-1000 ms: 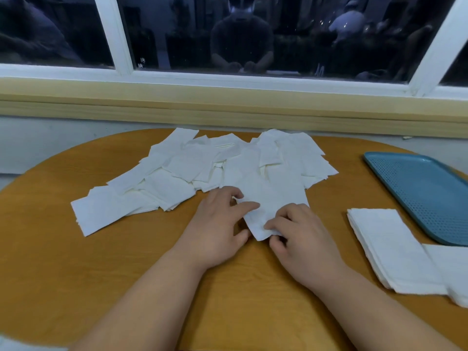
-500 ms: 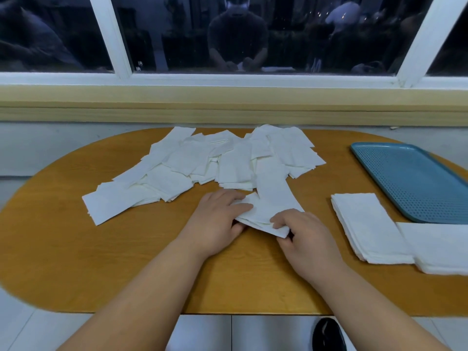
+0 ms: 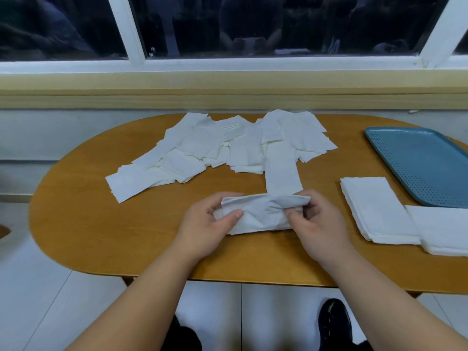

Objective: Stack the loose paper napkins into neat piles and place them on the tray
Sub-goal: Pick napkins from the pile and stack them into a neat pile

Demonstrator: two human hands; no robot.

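White floor tiles point(image 3: 38, 287) and a black shoe point(image 3: 334, 323) fill the bottom of the frame under your forearms. At centre, your left hand point(image 3: 205, 229) and right hand point(image 3: 319, 224) each pinch one end of a small napkin bundle point(image 3: 260, 214), thumbs on the near face and fingers curled behind it, over the wooden table point(image 3: 101, 224). Whether its lower edge touches the wood cannot be told. At lower right, two squared napkin piles point(image 3: 377, 211) lie side by side on the table, between your right hand and the blue tray point(image 3: 425, 163), which sits just beyond them at the right edge. Behind the bundle, one long napkin point(image 3: 282, 171) runs back into the loose napkins point(image 3: 215, 150), which are spread in an overlapping heap across the table's far side, upper centre. A pale wooden sill point(image 3: 228, 97) and a white-framed window point(image 3: 131, 34) close the top.
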